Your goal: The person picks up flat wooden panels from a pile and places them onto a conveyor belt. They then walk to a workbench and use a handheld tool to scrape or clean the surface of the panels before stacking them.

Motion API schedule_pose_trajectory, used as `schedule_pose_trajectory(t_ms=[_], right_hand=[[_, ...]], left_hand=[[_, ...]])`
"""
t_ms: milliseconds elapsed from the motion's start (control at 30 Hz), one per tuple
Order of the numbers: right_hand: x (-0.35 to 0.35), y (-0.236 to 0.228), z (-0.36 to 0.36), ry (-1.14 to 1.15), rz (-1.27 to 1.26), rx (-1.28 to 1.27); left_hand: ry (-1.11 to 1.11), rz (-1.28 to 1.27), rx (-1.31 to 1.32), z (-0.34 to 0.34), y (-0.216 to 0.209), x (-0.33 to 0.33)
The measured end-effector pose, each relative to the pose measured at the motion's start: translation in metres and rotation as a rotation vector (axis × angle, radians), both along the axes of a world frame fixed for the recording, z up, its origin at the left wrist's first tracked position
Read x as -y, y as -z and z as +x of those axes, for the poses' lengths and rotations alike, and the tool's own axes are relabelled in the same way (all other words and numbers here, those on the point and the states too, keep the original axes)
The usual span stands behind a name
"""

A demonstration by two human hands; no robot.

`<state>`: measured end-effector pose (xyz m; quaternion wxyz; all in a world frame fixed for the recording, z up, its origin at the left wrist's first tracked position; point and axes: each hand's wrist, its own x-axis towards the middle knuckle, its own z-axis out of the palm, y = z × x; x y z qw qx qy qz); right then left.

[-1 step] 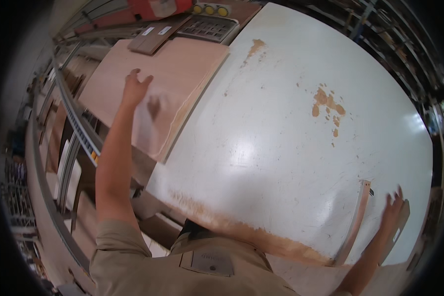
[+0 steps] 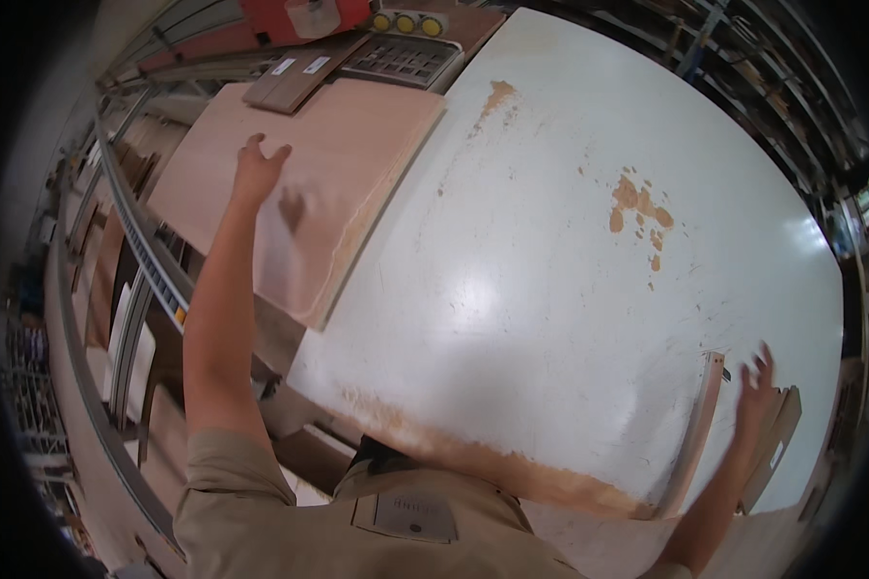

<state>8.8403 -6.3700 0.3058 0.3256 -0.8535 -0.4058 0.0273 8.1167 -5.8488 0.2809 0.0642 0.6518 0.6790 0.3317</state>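
Note:
My left hand (image 2: pixel 259 172) hovers over a pinkish wooden board (image 2: pixel 222 135), fingers spread and curved, nothing in them. On the far end of that board lie dark brown planks (image 2: pixel 304 77) with small white labels. Far to the right, my right hand (image 2: pixel 757 398) is raised above the white worktop (image 2: pixel 512 251), its fingers apart and slightly blurred. Beside and partly behind it is a brown panel (image 2: pixel 780 434) bearing a white label; whether the hand touches it I cannot tell. Left of that hand, a narrow wooden strip (image 2: pixel 697 439) lies along the worktop.
The worktop's near edge (image 2: pixel 512 473) is worn to bare brown, with brown patches farther up. Beyond the planks sit a grey grid-like tray (image 2: pixel 406 56), round yellow pieces (image 2: pixel 407 23) and a red machine part (image 2: pixel 280 19). A metal rail (image 2: pixel 140 236) runs along the left.
My right hand has shifted left and slightly farther from me, uncovering more of the brown panel's top end. My left hand stays over the pinkish board. The view has turned slightly.

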Motion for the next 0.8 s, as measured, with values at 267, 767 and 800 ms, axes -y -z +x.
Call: schedule_pose_trajectory(t_ms=[267,767,800], right_hand=[[-0.369,-0.009,-0.353,-0.854,-0.135,-0.728],[-0.690,0.023,-0.582,-0.546,-0.117,-1.112],[-0.697,0.021,-0.581,-0.522,-0.135,-1.083]], left_hand=[[0.109,-0.089,0.035,-0.086,0.017,-0.201],[0.054,-0.204,-0.359,-0.116,0.035,-0.335],[0.109,-0.250,-0.350,-0.115,0.036,-0.342]])
